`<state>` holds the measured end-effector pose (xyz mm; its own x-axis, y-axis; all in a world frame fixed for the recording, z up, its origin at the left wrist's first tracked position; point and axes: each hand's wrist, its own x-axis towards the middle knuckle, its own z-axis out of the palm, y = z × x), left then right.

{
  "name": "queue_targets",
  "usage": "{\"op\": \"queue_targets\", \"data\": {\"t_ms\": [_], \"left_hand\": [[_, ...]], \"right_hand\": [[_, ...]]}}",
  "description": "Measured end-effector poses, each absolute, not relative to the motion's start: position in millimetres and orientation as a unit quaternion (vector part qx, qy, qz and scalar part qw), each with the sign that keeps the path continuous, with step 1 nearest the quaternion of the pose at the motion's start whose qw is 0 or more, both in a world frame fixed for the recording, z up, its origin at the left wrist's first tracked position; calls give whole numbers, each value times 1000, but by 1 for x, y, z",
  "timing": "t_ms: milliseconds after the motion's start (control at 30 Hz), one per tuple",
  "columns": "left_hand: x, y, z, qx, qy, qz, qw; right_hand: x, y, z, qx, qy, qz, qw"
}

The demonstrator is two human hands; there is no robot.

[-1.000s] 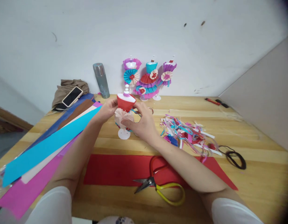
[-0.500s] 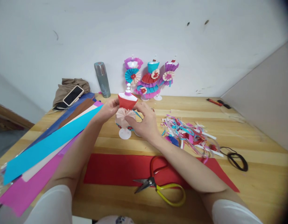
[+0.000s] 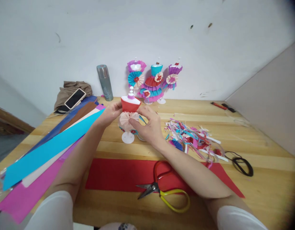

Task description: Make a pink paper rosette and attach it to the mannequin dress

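Note:
A small white dress form (image 3: 131,98) stands upright on its round base (image 3: 128,137), wearing a red paper bodice (image 3: 130,105). At its waist sits a pleated pale-pink paper piece (image 3: 128,119). My left hand (image 3: 111,112) grips the form from its left side, fingertips hidden behind the bodice. My right hand (image 3: 149,123) closes around the other side, its thumb pressed on the pink pleats and its fingers behind. Nearer to me, scissors (image 3: 154,187) with one red and one yellow handle lie with blades parted on a red paper strip (image 3: 118,174), under my right forearm.
Several dressed forms (image 3: 157,80) stand by the wall, right of a flask (image 3: 105,83). Coloured paper strips (image 3: 54,147) and a phone (image 3: 75,98) lie at left. Paper scraps (image 3: 190,137), a black cord (image 3: 243,166) and a red-and-black marker-like item (image 3: 222,106) lie at right.
Hardly anything differs. Both hands stay on the dress form, with my right thumb still on the pink pleats; the view has shifted very slightly.

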<state>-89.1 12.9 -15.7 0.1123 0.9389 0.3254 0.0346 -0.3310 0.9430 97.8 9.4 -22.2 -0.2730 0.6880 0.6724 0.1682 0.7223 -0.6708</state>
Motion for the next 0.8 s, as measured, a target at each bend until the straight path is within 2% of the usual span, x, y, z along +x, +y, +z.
{"op": "queue_targets", "data": {"t_ms": [467,633,800], "left_hand": [[-114,6,-16,588,335,561,476],[-106,-7,-2,660,370,494,428],[-104,-7,-1,658,391,495,413]], "right_hand": [[95,11,-27,-273,-760,218,549],[96,13,-31,-263,-762,221,549],[98,15,-34,-264,-770,223,536]]}}
